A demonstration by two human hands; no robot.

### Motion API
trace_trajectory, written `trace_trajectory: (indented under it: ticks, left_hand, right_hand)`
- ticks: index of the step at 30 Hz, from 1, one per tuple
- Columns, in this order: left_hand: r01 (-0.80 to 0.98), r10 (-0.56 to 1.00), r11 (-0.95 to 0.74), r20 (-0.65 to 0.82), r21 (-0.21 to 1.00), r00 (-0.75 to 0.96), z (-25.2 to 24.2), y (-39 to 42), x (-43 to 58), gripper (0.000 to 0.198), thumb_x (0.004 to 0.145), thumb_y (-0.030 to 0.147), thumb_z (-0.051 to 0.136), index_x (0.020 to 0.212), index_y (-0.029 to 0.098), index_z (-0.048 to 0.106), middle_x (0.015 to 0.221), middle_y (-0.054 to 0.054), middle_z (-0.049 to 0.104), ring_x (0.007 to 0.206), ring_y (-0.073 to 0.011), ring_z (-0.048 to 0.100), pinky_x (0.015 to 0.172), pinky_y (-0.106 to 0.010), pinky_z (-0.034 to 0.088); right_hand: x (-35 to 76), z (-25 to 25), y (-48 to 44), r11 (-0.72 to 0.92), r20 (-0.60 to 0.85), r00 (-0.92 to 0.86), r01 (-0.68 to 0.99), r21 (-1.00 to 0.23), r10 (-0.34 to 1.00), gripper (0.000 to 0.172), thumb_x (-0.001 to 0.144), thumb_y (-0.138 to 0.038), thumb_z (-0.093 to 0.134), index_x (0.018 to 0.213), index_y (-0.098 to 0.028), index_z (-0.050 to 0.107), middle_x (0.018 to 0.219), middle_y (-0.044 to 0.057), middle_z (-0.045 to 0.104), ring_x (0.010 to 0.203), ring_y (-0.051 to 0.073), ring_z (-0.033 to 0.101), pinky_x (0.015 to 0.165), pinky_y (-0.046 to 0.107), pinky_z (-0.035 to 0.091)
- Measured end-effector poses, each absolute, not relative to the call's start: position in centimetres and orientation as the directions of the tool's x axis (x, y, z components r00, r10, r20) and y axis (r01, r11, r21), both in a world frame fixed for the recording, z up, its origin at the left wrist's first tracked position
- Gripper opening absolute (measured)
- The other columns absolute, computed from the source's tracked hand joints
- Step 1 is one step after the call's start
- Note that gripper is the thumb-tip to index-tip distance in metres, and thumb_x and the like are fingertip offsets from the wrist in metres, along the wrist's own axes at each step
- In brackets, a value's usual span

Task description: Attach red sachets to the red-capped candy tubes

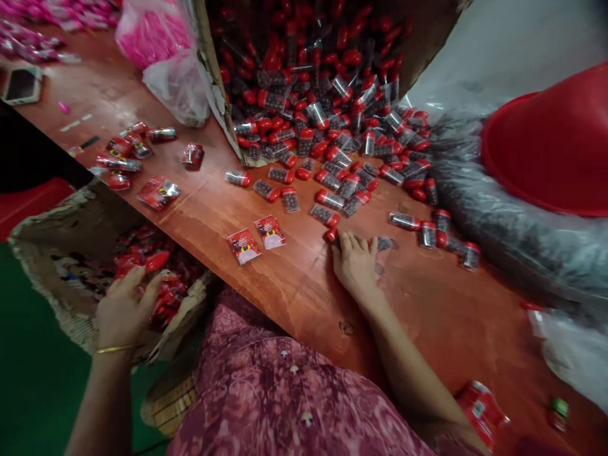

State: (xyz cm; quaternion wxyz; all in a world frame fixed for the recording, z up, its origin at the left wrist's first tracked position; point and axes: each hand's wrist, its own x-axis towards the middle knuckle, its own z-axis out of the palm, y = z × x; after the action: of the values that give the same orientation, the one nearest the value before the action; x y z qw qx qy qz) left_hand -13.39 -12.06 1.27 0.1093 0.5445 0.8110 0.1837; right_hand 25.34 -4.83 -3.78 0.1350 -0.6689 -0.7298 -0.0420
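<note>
My left hand (124,305) hangs over the open carton (45,272) beside the table, fingers apart. Just beyond its fingertips is a red oval piece (157,261), and I see no clear grip on it. Red packed pieces (173,294) fill the carton below. On the table, my right hand (355,263) lies palm down with fingers curled over a small tube, whose red cap (332,235) sticks out at the left; the rest is hidden. Two red printed cards (244,246) lie to the left of this hand. Clear tubes with red caps (324,215) are scattered just beyond it.
A large tipped carton (213,82) spills many red-capped tubes onto the table (304,304). Wrapped red packs (118,163) lie at the left edge, near pink bags (154,35) and a phone (23,85). At right stand a filled plastic sack (513,240) and a red tub (555,145).
</note>
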Motion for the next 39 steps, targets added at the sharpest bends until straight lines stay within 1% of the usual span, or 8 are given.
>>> trace_trajectory:
  ticks: [3, 7, 10, 14, 22, 28, 33, 39]
  left_hand:
    - [0.831, 0.836, 0.529, 0.061, 0.175, -0.545, 1.4, -12.9, -16.4, 0.033, 0.070, 0.043, 0.060, 0.099, 0.027, 0.057, 0.118, -0.008, 0.061, 0.110, -0.0405, 0.053, 0.086, -0.063, 0.042]
    - [0.908, 0.922, 0.074, 0.318, 0.413, -0.220, 1.4, -9.6, -10.4, 0.027, 0.082, 0.041, 0.049, 0.103, 0.028, 0.060, 0.123, -0.004, 0.059, 0.120, -0.0285, 0.049, 0.099, -0.050, 0.039]
    - [0.912, 0.952, -0.157, 0.304, 0.380, 0.037, 0.6, -5.1, -3.4, 0.030, 0.084, 0.039, 0.048, 0.103, 0.022, 0.064, 0.128, -0.010, 0.056, 0.129, -0.0318, 0.038, 0.103, -0.053, 0.031]
    - [0.923, 0.968, -0.226, 0.175, 0.310, 0.178, -1.2, -1.1, 1.8, 0.023, 0.081, 0.032, 0.053, 0.094, 0.022, 0.069, 0.126, -0.011, 0.057, 0.127, -0.0343, 0.040, 0.101, -0.057, 0.030]
    - [0.906, 0.930, -0.308, 0.294, 0.290, 0.222, -2.5, -1.7, 2.6, 0.024, 0.084, 0.025, 0.046, 0.081, 0.025, 0.070, 0.106, -0.006, 0.069, 0.122, -0.0322, 0.045, 0.102, -0.061, 0.025]
    - [0.908, 0.964, -0.253, 0.168, 0.333, 0.207, -2.0, -2.4, 3.1, 0.027, 0.085, 0.028, 0.045, 0.094, 0.022, 0.069, 0.120, -0.010, 0.062, 0.126, -0.0359, 0.040, 0.103, -0.064, 0.022]
    - [0.898, 0.970, -0.230, 0.158, 0.375, 0.182, -2.4, -2.4, 2.8, 0.025, 0.085, 0.033, 0.047, 0.089, 0.027, 0.071, 0.117, -0.003, 0.065, 0.127, -0.0343, 0.039, 0.104, -0.063, 0.020]
    - [0.881, 0.958, -0.216, 0.263, 0.421, 0.110, -1.8, -3.2, 2.9, 0.029, 0.086, 0.035, 0.045, 0.095, 0.026, 0.071, 0.120, -0.008, 0.062, 0.125, -0.0332, 0.043, 0.102, -0.062, 0.024]
  right_hand:
    - [24.1, -4.5, -5.8, 0.125, 0.277, -0.082, 0.982, -0.139, 0.957, 0.039, 0.089, -0.028, 0.037, 0.122, -0.010, 0.049, 0.120, 0.019, 0.058, 0.106, 0.031, 0.050, 0.097, 0.056, 0.026]
    - [23.1, -4.9, -6.3, 0.111, 0.311, -0.059, 0.982, -0.152, 0.949, 0.043, 0.088, -0.035, 0.041, 0.122, -0.009, 0.048, 0.127, 0.020, 0.052, 0.113, 0.032, 0.045, 0.097, 0.055, 0.027]
    - [23.0, -4.9, -6.3, 0.144, 0.356, -0.082, 0.978, -0.152, 0.931, 0.040, 0.088, -0.035, 0.041, 0.120, -0.012, 0.050, 0.126, 0.020, 0.052, 0.114, 0.032, 0.044, 0.097, 0.055, 0.028]
    - [23.0, -4.9, -6.5, 0.166, 0.400, -0.088, 0.972, -0.165, 0.912, 0.036, 0.088, -0.032, 0.042, 0.117, -0.013, 0.052, 0.124, 0.018, 0.054, 0.113, 0.030, 0.044, 0.097, 0.054, 0.028]
    - [23.0, -4.9, -6.4, 0.193, 0.427, -0.099, 0.964, -0.182, 0.899, 0.033, 0.088, -0.030, 0.043, 0.115, -0.015, 0.054, 0.120, 0.016, 0.057, 0.111, 0.029, 0.046, 0.099, 0.054, 0.027]
    - [22.8, -4.6, -6.9, 0.202, 0.454, -0.114, 0.968, -0.150, 0.884, 0.029, 0.088, -0.029, 0.044, 0.110, -0.015, 0.057, 0.118, 0.016, 0.059, 0.111, 0.028, 0.046, 0.100, 0.055, 0.024]
    - [22.7, -4.1, -7.1, 0.207, 0.418, -0.111, 0.960, -0.191, 0.902, 0.028, 0.087, -0.028, 0.046, 0.108, -0.015, 0.059, 0.119, 0.016, 0.058, 0.111, 0.029, 0.046, 0.099, 0.057, 0.023]
    - [20.9, -1.9, -7.0, 0.281, 0.442, -0.061, 0.847, -0.451, 0.895, 0.022, 0.087, -0.029, 0.046, 0.098, -0.019, 0.062, 0.109, 0.013, 0.064, 0.100, 0.025, 0.055, 0.092, 0.049, 0.037]
